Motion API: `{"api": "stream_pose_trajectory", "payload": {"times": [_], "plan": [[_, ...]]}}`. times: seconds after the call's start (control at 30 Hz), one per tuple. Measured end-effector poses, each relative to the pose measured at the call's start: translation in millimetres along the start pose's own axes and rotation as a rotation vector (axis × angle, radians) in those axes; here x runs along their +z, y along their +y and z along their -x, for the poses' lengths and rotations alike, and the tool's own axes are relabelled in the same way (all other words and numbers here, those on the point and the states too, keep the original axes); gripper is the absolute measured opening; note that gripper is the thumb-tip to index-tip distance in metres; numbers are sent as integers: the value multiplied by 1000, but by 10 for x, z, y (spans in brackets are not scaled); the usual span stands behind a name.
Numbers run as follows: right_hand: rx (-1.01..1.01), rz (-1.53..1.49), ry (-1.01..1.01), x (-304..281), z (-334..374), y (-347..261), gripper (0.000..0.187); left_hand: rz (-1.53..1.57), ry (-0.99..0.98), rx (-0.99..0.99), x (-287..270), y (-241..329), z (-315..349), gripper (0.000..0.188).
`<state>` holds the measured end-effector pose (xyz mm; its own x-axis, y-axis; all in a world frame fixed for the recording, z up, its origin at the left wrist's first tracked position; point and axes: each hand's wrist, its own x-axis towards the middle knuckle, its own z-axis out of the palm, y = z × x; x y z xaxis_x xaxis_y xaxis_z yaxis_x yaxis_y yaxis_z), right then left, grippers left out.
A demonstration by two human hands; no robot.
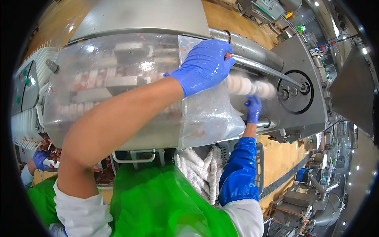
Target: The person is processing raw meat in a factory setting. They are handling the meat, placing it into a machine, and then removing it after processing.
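Observation:
My left hand (207,63), in a wet blue glove, is closed at the end of a long metal rod (268,70) on the steel machine. A small reddish bit shows by its fingertips. Below the rod, a white ribbed roll (252,87) is smeared by motion. My right hand (254,107), also gloved in blue, is just under this roll with its fingers curled; whether it touches the roll I cannot tell, and what it holds is hidden. Beneath my left forearm, a clear plastic cover (158,118) spans the machine, with reddish meat pieces and pale blocks blurred behind it.
White ribbed sticks (197,170) lie in a grey crate close to my body. A steel side plate (312,79) with a round fitting bounds the right. At the far left, another person's gloved hand (40,159) is by dark red pieces and white slats (31,114).

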<state>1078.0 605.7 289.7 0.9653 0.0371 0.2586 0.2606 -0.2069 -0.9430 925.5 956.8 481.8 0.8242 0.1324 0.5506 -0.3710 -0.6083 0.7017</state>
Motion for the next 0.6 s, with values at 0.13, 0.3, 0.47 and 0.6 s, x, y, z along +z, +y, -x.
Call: {"api": "stream_pose_trajectory", "payload": {"times": [0.13, 0.3, 0.47, 0.6], "plan": [[-154, 159, 34, -178, -117, 198, 14, 87, 43, -42, 9, 30, -53, 23], [46, -119, -23, 259, -231, 28, 18, 105, 72, -81, -86, 65, -34, 19], [1, 1, 60, -160, -381, 487, 19, 261, 21, -129, -38, 55, -75, 14], [144, 34, 27, -233, -306, 470, 21, 285, 25, -130, -137, 34, -63, 14]]}}
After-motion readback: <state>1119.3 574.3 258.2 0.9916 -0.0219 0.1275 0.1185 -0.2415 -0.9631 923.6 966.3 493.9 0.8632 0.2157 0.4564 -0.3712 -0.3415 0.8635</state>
